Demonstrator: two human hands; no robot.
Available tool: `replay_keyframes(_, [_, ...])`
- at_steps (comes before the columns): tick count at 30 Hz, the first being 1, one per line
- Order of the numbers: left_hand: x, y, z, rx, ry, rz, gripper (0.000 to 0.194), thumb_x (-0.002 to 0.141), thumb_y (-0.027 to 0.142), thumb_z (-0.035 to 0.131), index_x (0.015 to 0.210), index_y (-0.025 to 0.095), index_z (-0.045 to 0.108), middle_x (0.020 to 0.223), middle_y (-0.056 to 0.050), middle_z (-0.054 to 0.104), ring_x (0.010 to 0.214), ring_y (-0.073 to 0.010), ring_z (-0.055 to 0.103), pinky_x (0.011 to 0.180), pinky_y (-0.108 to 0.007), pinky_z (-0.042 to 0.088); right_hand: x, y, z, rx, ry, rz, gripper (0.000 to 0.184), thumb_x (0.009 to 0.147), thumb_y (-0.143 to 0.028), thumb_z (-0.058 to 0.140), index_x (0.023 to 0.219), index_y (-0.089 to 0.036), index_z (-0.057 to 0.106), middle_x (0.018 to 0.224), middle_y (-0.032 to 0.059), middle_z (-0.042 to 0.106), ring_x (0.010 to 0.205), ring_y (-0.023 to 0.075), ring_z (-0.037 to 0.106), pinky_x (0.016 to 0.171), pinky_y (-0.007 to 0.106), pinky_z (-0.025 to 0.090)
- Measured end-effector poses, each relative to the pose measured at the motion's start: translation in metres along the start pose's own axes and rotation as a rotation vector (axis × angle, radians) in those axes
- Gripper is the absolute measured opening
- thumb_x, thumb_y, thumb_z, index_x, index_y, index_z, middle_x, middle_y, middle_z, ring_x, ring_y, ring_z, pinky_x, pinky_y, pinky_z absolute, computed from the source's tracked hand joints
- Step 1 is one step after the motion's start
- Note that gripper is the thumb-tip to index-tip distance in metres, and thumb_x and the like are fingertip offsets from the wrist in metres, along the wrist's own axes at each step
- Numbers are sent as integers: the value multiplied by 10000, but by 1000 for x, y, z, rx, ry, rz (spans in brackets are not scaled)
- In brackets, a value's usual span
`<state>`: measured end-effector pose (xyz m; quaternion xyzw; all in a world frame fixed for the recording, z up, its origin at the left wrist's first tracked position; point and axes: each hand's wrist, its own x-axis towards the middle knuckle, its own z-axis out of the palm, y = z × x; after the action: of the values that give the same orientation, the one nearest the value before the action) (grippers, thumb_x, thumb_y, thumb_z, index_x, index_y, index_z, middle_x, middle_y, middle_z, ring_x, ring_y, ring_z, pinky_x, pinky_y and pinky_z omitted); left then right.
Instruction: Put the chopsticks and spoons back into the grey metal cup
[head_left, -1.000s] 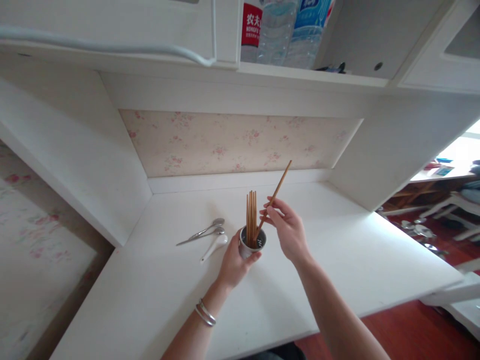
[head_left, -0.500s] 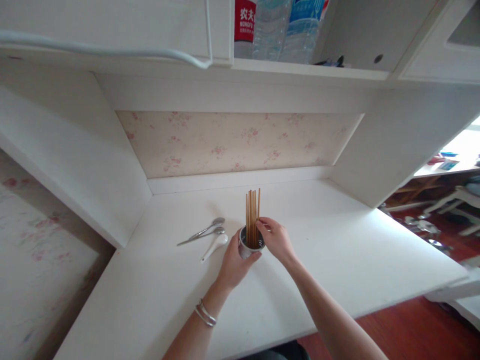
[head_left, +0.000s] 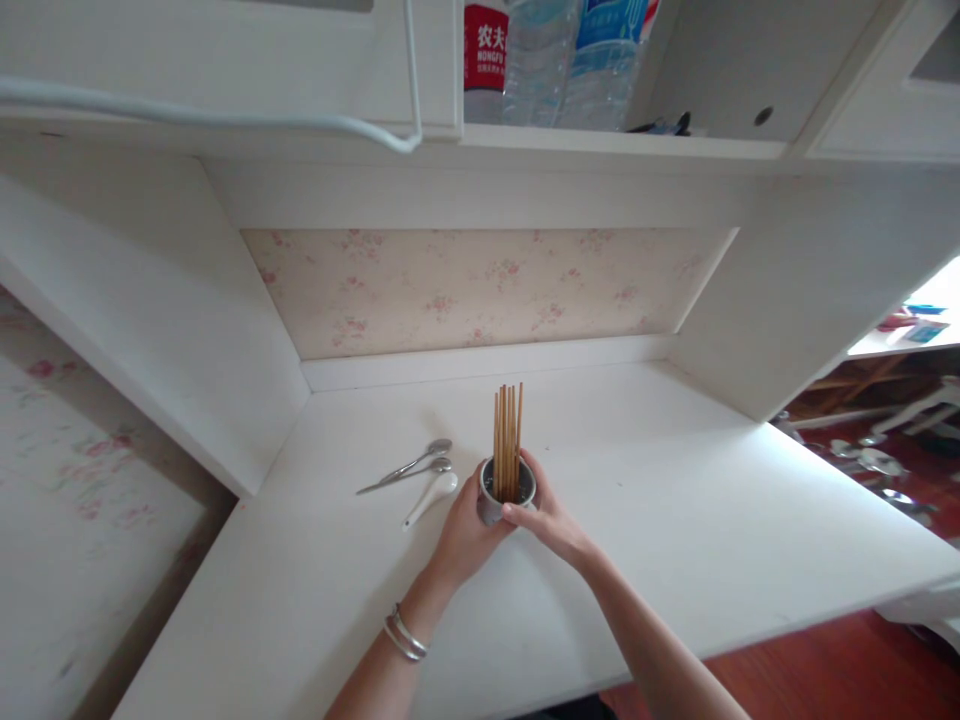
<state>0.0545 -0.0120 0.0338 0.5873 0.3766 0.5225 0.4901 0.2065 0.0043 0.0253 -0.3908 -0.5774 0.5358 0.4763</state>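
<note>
A round, silver-grey cup (head_left: 491, 512) stands between my hands with several wooden chopsticks (head_left: 506, 435) upright in it. My left hand (head_left: 466, 528) wraps round its left side. On the right side my right hand (head_left: 551, 515) grips the same cup, its thumb across the front below the rim. Left of the cup lie two metal spoons (head_left: 439, 447), their handles crossing, and a white soup spoon (head_left: 433, 497) nearer to my left hand. The cup's base is hidden by my hands.
All this is on a white desk (head_left: 660, 510) with a side panel at each end. Overhead, plastic water bottles (head_left: 536, 65) stand in an open cabinet, and a white cable (head_left: 225, 118) hangs along its left part. Chair legs show at the far right.
My right hand has let go of a chopstick and moved down onto the cup's right side. My left hand stays on the cup. The view has shifted slightly.
</note>
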Motion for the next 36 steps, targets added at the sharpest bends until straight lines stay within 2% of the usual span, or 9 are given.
replay_keyframes(2, [-2,1,-4,52,-74,15,664,735,212,700,1345,230,437,1303,-117,549,1182,-274,530,1023,-443,420,-2,11,2,73,-11,-43,931,648,-358,818,1405,-271,282,1339,90,527,1248,274,476,1082,495,326])
replay_keyframes(7, [-11,0,-30,222,-131,11,739,764,236,678,1421,255,341,1411,-109,454,1281,-267,446,1059,-412,393,-2,23,7,88,5,-96,752,638,-332,825,1284,-237,452,1235,101,600,1148,298,547,1014,513,385])
replay_keyframes(10, [-7,2,-57,344,-110,-62,546,844,295,582,1364,234,426,1274,-104,579,1131,-217,576,979,-373,462,-3,25,6,83,24,-89,752,646,-316,819,1297,-251,447,1264,93,583,1176,301,525,1029,519,361])
replay_keyframes(13, [8,5,-87,651,-23,-18,271,895,311,477,1105,226,625,1084,-61,666,978,-184,628,878,-324,493,-3,27,3,90,15,-76,761,648,-307,817,1306,-260,438,1266,85,582,1176,299,525,1031,516,356])
replay_keyframes(17, [28,-1,-117,1150,-72,50,223,860,248,493,1007,241,661,1001,-43,671,959,-199,605,869,-331,461,-3,31,1,78,3,-66,780,650,-292,816,1322,-268,421,1284,75,569,1199,293,506,1046,509,343])
replay_keyframes(21, [36,-15,-128,1444,-161,82,208,876,248,482,954,237,675,905,-58,670,912,-208,593,843,-329,443,-3,31,0,73,12,-62,789,646,-297,815,1327,-269,418,1289,77,564,1219,305,486,1053,525,328])
replay_keyframes(28, [37,-23,-129,1473,-211,162,243,897,161,423,942,197,658,893,-87,654,886,-207,589,844,-336,438,-3,26,-1,29,6,-87,768,653,-317,809,1315,-253,425,1270,82,572,1189,297,504,1035,506,346])
replay_keyframes(32, [41,0,-131,1372,-62,193,249,903,206,403,943,207,649,917,-89,659,912,-226,583,853,-358,445,-3,25,-1,43,11,-88,782,645,-325,813,1323,-261,428,1279,80,566,1199,302,494,1042,505,335])
replay_keyframes(36, [49,47,-123,1060,302,157,277,893,379,452,969,192,641,928,-73,680,844,-207,616,809,-340,471,-4,25,-2,70,24,-79,783,621,-338,823,1309,-275,456,1261,77,579,1205,327,486,1029,523,347])
